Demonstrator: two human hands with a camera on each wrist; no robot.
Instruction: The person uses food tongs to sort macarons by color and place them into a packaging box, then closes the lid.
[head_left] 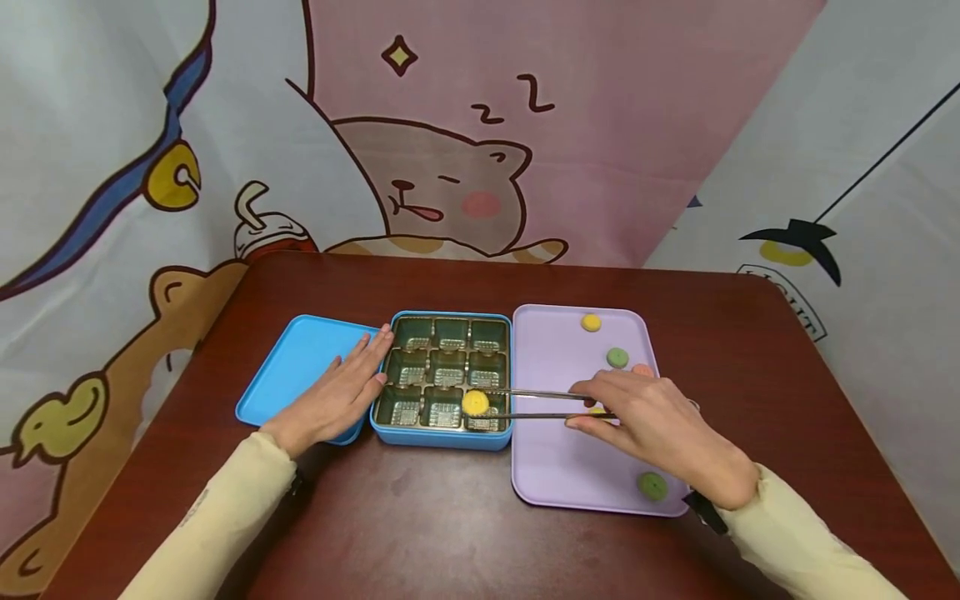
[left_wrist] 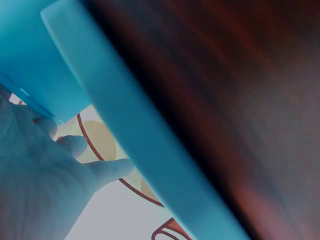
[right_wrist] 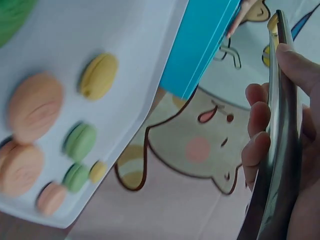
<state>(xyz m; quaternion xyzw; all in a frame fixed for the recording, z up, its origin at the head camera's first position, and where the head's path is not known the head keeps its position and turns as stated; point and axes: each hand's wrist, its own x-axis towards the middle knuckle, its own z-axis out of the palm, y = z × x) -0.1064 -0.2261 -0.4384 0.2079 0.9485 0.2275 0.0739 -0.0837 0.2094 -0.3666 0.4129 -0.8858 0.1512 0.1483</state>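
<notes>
My right hand [head_left: 645, 421] holds metal tongs [head_left: 540, 393] whose arms reach left over the box. Between the tong tips sits a yellow macaron [head_left: 476, 403], above the front right compartment of the blue box [head_left: 442, 438]; whether it touches the compartment floor I cannot tell. A gold tray [head_left: 447, 383] divided into several compartments lines the box. With its fingers extended, my left hand [head_left: 333, 396] lies over the blue lid [head_left: 292, 367], fingertips against the box's left side. In the right wrist view the fingers and thumb wrap the tongs [right_wrist: 280, 150].
A lilac tray [head_left: 555, 467] stands right of the box. On it lie green macarons [head_left: 652, 486], yellow macarons [head_left: 591, 322] and pink ones [right_wrist: 36, 107], partly hidden by my right hand in the head view. A patterned cloth [head_left: 600, 150] hangs behind the brown table [head_left: 420, 533].
</notes>
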